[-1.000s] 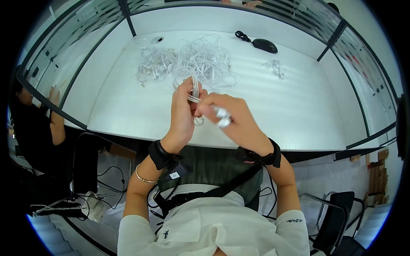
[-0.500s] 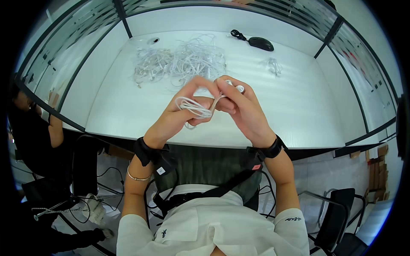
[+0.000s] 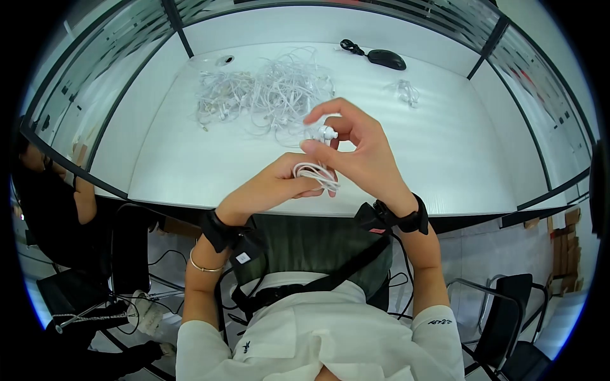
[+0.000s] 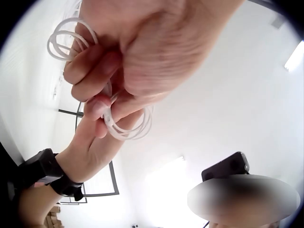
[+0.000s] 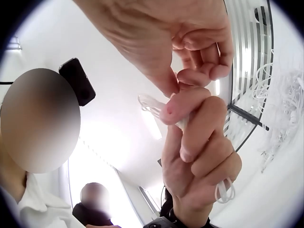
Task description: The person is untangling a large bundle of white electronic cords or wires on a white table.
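White wired earphones are between my two hands above the table's front part. My left hand [image 3: 276,183] grips the coiled earphone cable [image 3: 316,176], whose loops stick out past the thumb. In the left wrist view the fingers curl round the cable, and more loops [image 4: 69,40] show on the hand's far side. Just above and to the right, my right hand [image 3: 368,149] holds the earphones near the earbuds [image 3: 326,133], index finger raised. The right wrist view has its thumb and fingertips right at the left hand's fingers [image 5: 190,102], which partly hide the cable.
A tangled heap of white cables [image 3: 289,86] lies at the back left of the white table [image 3: 445,152]. A small cable bundle [image 3: 408,93] sits at the right, with a black mouse [image 3: 386,60] behind it. Partition panels [image 3: 267,28] enclose the table; another person [image 3: 54,184] sits at left.
The hands first came apart slightly, then the left moved lower and the right above it. Cable loops now hang over the left thumb side. The earbuds have shifted toward the right hand's fingertips.
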Available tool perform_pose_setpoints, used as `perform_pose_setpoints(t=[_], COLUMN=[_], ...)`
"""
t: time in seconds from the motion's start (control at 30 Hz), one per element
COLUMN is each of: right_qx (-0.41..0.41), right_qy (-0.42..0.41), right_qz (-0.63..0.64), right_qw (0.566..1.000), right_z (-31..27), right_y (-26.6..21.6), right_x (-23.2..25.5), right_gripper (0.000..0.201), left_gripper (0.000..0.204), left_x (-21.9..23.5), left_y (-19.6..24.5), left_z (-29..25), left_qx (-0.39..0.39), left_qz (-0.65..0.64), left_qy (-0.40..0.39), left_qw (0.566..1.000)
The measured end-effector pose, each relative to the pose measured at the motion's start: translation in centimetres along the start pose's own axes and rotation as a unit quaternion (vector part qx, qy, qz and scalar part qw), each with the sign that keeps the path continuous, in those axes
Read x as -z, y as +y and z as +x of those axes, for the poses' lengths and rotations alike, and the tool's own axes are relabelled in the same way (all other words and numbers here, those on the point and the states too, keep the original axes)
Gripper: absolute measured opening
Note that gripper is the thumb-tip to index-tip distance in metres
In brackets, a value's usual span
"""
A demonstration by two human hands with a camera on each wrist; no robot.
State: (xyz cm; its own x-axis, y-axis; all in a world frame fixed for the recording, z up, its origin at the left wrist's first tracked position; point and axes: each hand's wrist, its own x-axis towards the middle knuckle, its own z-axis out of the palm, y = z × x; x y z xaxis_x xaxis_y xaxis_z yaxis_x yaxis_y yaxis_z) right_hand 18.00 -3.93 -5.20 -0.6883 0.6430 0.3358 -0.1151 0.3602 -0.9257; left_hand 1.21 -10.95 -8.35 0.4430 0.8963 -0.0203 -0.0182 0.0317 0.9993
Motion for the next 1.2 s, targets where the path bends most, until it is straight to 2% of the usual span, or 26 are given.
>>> perform_pose_setpoints(t=[0.03, 0.13, 0.17, 0.27, 0.3, 0.4, 0.5, 0.53, 0.6, 0.63, 0.8, 0.9, 0.97, 1.07, 1.2], right_qx=[0.0, 0.042, 0.052, 0.113, 0.102, 0.192, 0.168, 0.133, 0.063, 0.109, 0.161, 0.175, 0.163, 0.128, 0.151], right_qy=[-0.03, 0.0, -0.003, 0.034, 0.017, 0.073, -0.033, -0.032, -0.028, 0.009, 0.09, 0.114, 0.122, 0.102, 0.09], right_qz=[-0.015, 0.099, 0.042, -0.024, 0.011, -0.11, -0.162, -0.183, -0.226, -0.282, -0.359, -0.365, -0.352, -0.31, -0.276], right_qw=[0.999, 0.994, 0.998, 0.993, 0.995, 0.972, 0.972, 0.974, 0.972, 0.953, 0.915, 0.907, 0.913, 0.937, 0.945], right_z=[0.3, 0.6, 0.6, 0.4, 0.3, 0.7, 0.3, 0.1, -0.6, -0.7, -0.7, -0.6, -0.5, -0.3, 0.1], right_y=[0.2, 0.0, 0.1, 0.2, 0.1, 1.2, 1.1, 0.9, -0.1, 0.5, 0.9, 1.1, 1.0, 0.7, 1.5], right_x=[0.5, 0.6, 1.0, 0.4, 0.5, 0.6, 1.1, 0.8, -0.6, -1.0, -1.8, -1.7, -1.4, -0.7, 0.0], right_gripper=[0.043, 0.062, 0.074, 0.073, 0.073, 0.054, 0.034, 0.03, 0.023, 0.021, 0.018, 0.017, 0.016, 0.015, 0.013], left_gripper=[0.016, 0.018, 0.021, 0.019, 0.025, 0.025, 0.023, 0.023, 0.022, 0.021, 0.021, 0.018, 0.017, 0.016, 0.018], left_x=[-0.7, -0.9, -1.5, -1.3, -1.2, -0.9, -0.6, -0.7, -1.2, -1.5, -2.7, -2.9, -3.0, -3.1, -2.6], left_y=[-0.2, -0.6, -0.8, -0.5, -0.7, -1.1, -1.6, -1.7, -1.5, -1.5, -2.1, -2.5, -3.3, -3.1, -3.3], left_z=[-0.1, -0.2, 0.3, 0.8, 0.9, 1.1, 1.5, 1.6, 1.8, 2.0, 2.8, 2.7, 2.8, 2.6, 2.3], left_qx=[-0.033, -0.048, -0.086, -0.083, -0.068, -0.082, -0.081, -0.081, -0.098, -0.115, -0.213, -0.179, -0.211, -0.215, -0.215], left_qz=[0.0, -0.042, -0.055, -0.113, -0.119, -0.156, -0.155, -0.151, -0.109, -0.08, 0.063, 0.157, 0.19, 0.215, 0.24], left_qy=[0.05, 0.146, 0.212, 0.28, 0.286, 0.317, 0.349, 0.36, 0.376, 0.391, 0.462, 0.456, 0.438, 0.403, 0.364], left_qw=[0.998, 0.987, 0.972, 0.95, 0.948, 0.932, 0.921, 0.917, 0.915, 0.91, 0.858, 0.857, 0.853, 0.863, 0.874])
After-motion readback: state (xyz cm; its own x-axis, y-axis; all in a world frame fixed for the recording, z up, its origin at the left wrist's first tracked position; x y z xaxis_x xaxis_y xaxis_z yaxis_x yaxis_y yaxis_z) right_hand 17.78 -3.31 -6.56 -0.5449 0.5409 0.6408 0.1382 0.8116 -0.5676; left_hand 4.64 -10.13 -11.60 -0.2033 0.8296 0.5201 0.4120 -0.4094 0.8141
